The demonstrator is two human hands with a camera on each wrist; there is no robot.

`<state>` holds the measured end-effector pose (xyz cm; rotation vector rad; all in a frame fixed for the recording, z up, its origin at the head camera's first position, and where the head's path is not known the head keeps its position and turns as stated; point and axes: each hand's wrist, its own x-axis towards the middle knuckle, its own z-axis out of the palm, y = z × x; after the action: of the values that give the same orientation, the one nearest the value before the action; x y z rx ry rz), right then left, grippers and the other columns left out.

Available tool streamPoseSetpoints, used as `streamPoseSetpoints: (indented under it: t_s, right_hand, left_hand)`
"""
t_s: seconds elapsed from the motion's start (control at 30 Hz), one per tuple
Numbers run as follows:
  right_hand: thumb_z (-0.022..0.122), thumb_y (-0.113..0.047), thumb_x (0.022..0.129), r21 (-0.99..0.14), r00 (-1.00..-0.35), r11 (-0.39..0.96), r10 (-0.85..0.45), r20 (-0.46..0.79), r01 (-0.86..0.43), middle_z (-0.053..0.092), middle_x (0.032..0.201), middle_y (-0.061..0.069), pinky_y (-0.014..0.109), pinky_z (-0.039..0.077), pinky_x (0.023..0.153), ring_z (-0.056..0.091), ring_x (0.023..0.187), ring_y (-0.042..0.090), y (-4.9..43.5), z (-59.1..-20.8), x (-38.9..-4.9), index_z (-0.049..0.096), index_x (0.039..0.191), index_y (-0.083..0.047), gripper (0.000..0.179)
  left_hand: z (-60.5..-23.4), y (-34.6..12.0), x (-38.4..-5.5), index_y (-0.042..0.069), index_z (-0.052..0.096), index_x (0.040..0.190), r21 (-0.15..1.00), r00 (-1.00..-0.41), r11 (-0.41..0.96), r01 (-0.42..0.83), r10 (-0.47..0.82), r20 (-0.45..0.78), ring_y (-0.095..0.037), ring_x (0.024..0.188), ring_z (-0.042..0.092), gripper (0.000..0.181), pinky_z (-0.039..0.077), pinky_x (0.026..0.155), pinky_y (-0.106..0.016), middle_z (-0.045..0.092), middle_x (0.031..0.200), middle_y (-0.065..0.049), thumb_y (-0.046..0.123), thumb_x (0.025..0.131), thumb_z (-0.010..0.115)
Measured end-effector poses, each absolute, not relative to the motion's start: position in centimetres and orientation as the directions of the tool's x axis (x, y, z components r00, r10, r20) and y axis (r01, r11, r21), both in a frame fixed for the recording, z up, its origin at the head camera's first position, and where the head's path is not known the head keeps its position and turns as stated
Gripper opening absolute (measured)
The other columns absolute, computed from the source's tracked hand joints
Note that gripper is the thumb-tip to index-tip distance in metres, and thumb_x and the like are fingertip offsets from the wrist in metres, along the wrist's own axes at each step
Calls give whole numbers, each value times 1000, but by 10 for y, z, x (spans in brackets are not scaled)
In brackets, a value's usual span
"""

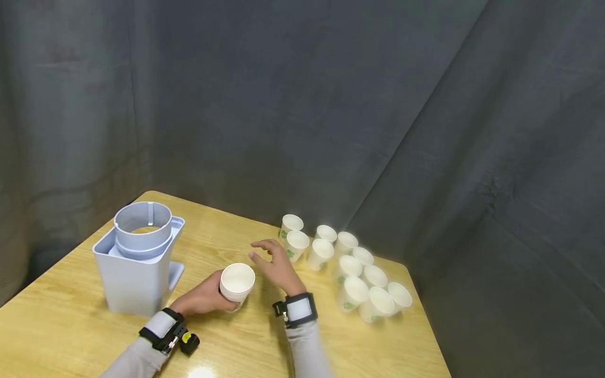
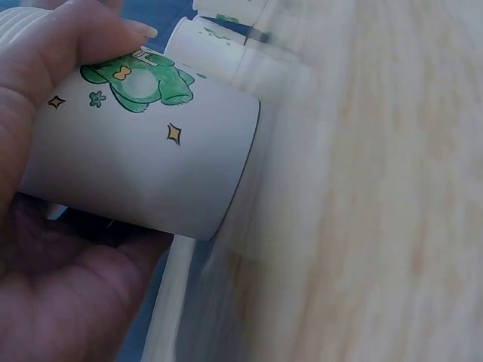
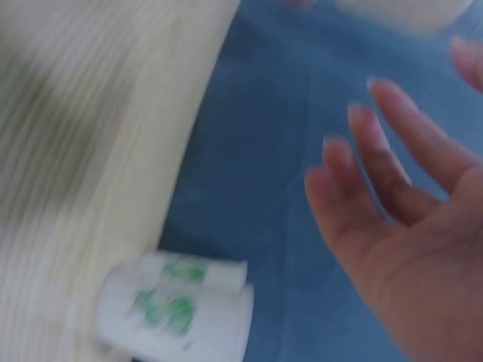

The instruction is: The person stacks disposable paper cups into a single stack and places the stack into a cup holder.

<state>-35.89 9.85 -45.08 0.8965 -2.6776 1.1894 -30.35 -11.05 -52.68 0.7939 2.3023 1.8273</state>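
My left hand (image 1: 205,296) grips a small stack of white paper cups (image 1: 237,279), held upright. Several nested rims show at the upper left of the left wrist view, and the outer cup (image 2: 151,151) bears a green cartoon animal and small stars. My thumb lies across its print. To the right of the stack, my right hand (image 1: 280,270) is in the air with fingers apart and loosely bent, holding nothing. Two white cups with green prints, the nearer one a paper cup (image 1: 296,245), stand just beyond it.
More paper cups (image 1: 353,294) stand upright in loose rows on the right of the wooden table (image 1: 217,352). At the left is a pale square bin (image 1: 129,289) with a round ring (image 1: 144,240) on top. A dark curtain (image 1: 283,105) hangs behind.
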Motion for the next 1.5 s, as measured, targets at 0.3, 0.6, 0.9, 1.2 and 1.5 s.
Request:
streamPoseSetpoints:
  t_s: [0.3, 0.6, 0.9, 1.2, 1.5]
  right_hand:
    - [68, -17, 92, -543, -872, 710, -215, 441, -449, 45, 141, 19, 48, 41, 107, 39, 130, 36, 130, -475, -413, 59, 131, 1, 45]
    - [80, -8, 76, -336, -798, 850, -149, 584, -405, 49, 138, 31, 58, 32, 110, 41, 130, 47, 150, -478, -436, 59, 127, 8, 58]
    - [79, -15, 76, -190, -895, 938, -193, 402, -288, 43, 147, 36, 65, 23, 117, 35, 141, 53, 160, -481, -438, 46, 140, 9, 75]
    - [80, -21, 77, -109, -917, 966, -183, 355, -235, 40, 150, 33, 61, 18, 120, 32, 143, 50, 153, -489, -433, 38, 146, 6, 85]
    - [79, -14, 76, -212, -892, 930, -196, 408, -301, 46, 139, 26, 58, 22, 117, 38, 133, 42, 146, -490, -410, 44, 140, 3, 75]
  left_hand:
    - [-530, -110, -301, -4, 51, 137, 932, -865, 139, 335, 437, 245, -13, 106, 62, 75, 45, 96, -25, 66, 119, -14, 6, 72, 86]
    - [-529, -110, -303, -5, 50, 138, 934, -862, 129, 333, 444, 246, -16, 108, 62, 76, 45, 98, -25, 65, 121, -15, 6, 72, 86]
    - [-530, -111, -303, -4, 51, 137, 932, -864, 145, 333, 444, 240, -16, 108, 62, 75, 45, 98, -25, 66, 121, -14, 7, 72, 86]
    - [-528, -113, -301, -4, 50, 138, 934, -866, 146, 326, 442, 233, -16, 109, 62, 77, 44, 98, -25, 66, 122, -15, 7, 72, 86]
    - [-526, -114, -301, -5, 49, 139, 934, -870, 155, 323, 437, 228, -23, 111, 61, 78, 44, 98, -27, 66, 122, -15, 7, 71, 87]
